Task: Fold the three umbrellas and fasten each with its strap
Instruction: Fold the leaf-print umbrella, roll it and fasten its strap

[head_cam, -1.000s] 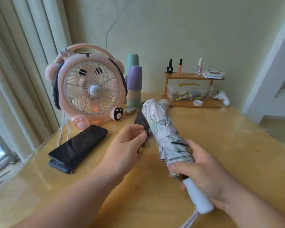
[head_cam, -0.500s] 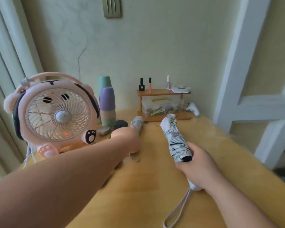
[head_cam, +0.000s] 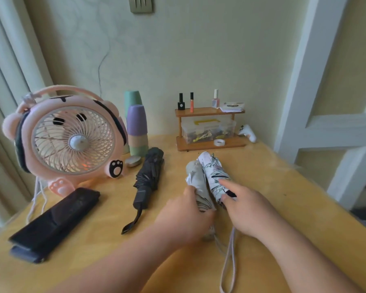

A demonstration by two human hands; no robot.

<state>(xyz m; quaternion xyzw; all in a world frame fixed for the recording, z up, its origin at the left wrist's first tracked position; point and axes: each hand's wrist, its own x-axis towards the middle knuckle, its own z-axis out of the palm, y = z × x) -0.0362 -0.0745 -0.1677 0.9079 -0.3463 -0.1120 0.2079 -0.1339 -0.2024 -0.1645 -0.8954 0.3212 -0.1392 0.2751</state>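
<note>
We record three folded umbrellas on the desk [head_cam: 279, 193]. The black umbrella [head_cam: 149, 176] lies alone near the pink fan [head_cam: 72, 140]. The left hand [head_cam: 186, 216] grips the grey umbrella [head_cam: 197, 182] at its lower end. The right hand [head_cam: 247, 208] pinches the floral umbrella [head_cam: 213, 170], which lies touching alongside, between forefinger and thumb.

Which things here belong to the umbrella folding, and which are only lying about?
Job: black umbrella, grey umbrella, flowered umbrella.
Lying about: pink fan, stacked cups, dark phone, wooden shelf, nail polish bottles.
</note>
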